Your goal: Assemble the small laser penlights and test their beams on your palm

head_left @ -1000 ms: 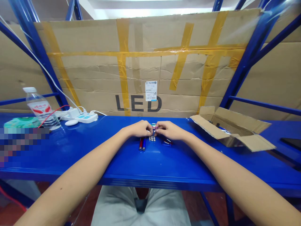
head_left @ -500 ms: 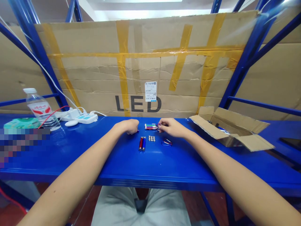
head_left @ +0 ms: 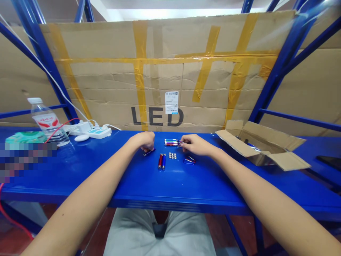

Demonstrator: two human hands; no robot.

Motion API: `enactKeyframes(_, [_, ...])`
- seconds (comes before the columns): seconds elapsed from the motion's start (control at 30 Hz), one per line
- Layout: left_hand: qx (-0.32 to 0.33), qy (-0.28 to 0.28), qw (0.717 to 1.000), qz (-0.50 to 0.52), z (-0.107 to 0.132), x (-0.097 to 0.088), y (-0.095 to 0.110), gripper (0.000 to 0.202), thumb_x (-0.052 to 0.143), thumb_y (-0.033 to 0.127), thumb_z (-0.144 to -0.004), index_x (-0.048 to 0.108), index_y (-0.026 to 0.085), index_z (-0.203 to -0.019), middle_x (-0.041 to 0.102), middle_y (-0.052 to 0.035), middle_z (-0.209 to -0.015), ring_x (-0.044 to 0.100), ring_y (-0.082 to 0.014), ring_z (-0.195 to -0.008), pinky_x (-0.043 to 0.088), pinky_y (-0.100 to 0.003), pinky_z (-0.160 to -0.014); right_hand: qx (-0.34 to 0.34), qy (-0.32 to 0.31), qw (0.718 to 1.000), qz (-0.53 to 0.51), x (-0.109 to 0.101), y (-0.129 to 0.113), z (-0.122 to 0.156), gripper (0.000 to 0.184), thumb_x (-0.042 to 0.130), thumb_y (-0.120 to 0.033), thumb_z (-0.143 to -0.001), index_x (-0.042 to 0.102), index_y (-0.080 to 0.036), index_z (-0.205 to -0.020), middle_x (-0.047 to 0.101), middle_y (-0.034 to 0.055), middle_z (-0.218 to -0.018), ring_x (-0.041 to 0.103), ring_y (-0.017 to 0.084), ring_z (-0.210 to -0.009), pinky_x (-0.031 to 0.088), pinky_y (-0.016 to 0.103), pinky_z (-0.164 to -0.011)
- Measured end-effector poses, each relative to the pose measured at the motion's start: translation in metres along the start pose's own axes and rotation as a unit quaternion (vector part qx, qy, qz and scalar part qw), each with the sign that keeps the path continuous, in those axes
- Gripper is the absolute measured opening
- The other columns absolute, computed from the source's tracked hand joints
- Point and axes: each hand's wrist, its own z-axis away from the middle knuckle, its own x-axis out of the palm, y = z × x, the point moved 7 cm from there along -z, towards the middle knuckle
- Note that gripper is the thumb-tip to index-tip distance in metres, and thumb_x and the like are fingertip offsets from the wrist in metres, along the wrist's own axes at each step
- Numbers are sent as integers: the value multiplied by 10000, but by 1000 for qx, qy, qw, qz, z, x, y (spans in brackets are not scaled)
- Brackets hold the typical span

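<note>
My left hand (head_left: 148,140) is closed on a slim dark purple tube with a silver end (head_left: 148,152), held low over the blue table. My right hand (head_left: 194,144) pinches at the right-hand ends of several coloured metal tubes (head_left: 171,142) lying side by side; what sits between its fingertips is too small to make out. Nearer to me lie a red tube (head_left: 160,161) and a blue tube (head_left: 163,161) with silver ends. Several button cells (head_left: 172,155) form a small grid beside them. Below my right hand are small carabiners (head_left: 189,160), blue and red.
An opened cardboard box (head_left: 262,144) with small parts inside stands at right. On the left are a water bottle (head_left: 48,121), a white power strip (head_left: 97,132) with cables and a green packet (head_left: 26,137). A large cardboard sheet (head_left: 112,85) rises behind the blue table (head_left: 183,188).
My left hand has shifted slightly left, and the slim tube under its fingers now shows more fully. My right hand stays nearly in place at the row of tubes. The view has tilted slightly.
</note>
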Motion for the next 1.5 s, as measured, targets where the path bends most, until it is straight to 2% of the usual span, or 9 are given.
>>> enactKeyframes(0.2, [27,-122,987,101,9,17,7,65,681,140,-670,639,129,-621,676,-78,-607,669,-185,-621,571,-324,-680,-1,-3,1000,11,0,1,0,178,526,-339,-873,578,-188,-794,697,39,-737,629,176,-674,451,298,-637])
enactKeyframes(0.33, [37,-160,979,123,15,23,14,94,679,128,-691,619,128,-618,680,-80,-618,684,-188,-631,579,-333,-697,0,-11,1000,10,1,-2,1,174,516,-316,-876,557,-187,-767,690,34,-725,626,169,-665,453,293,-633])
enactKeyframes(0.87, [75,-190,966,160,12,30,19,181,759,212,-644,596,135,-663,688,-80,-618,711,-251,-686,587,-425,-753,8,-24,999,20,3,-3,2,141,513,-278,-855,567,-181,-767,693,35,-715,626,164,-642,442,277,-612])
enactKeyframes(1.17, [64,-183,964,182,17,27,18,141,688,151,-674,548,157,-660,685,-61,-609,699,-226,-630,581,-374,-673,7,-23,999,23,2,-3,2,144,517,-276,-863,577,-174,-781,696,38,-715,627,160,-643,437,274,-611])
enactKeyframes(1.27, [70,-119,973,184,13,17,18,120,621,156,-735,517,166,-676,669,-45,-605,674,-206,-577,558,-354,-611,5,-21,1000,12,2,-3,2,142,526,-278,-866,576,-172,-786,693,38,-710,621,157,-635,439,275,-613])
enactKeyframes(1.33, [106,18,979,174,9,-1,24,98,584,180,-771,517,170,-700,650,-30,-610,648,-185,-567,531,-332,-595,1,-15,1000,-15,3,-4,1,163,533,-303,-875,568,-173,-784,691,38,-713,619,155,-642,447,277,-621])
enactKeyframes(1.4, [176,198,952,155,14,-21,36,51,585,196,-775,547,170,-752,659,-32,-684,638,-169,-648,506,-306,-638,1,-5,997,-71,4,-4,0,187,524,-330,-892,553,-175,-791,683,36,-708,621,153,-645,468,282,-630])
enactKeyframes(1.43, [223,253,929,154,18,-24,45,46,595,200,-769,567,169,-787,673,-41,-762,638,-170,-723,498,-299,-678,4,-2,994,-106,5,-4,-1,190,515,-333,-901,545,-176,-799,678,35,-700,620,150,-637,479,285,-629])
enactKeyframes(1.5, [315,254,893,198,21,-18,62,134,608,209,-773,576,168,-897,683,-48,-865,636,-164,-809,494,-288,-728,10,3,985,-172,7,-3,-3,180,504,-321,-912,531,-176,-808,669,34,-683,615,142,-611,501,289,-622])
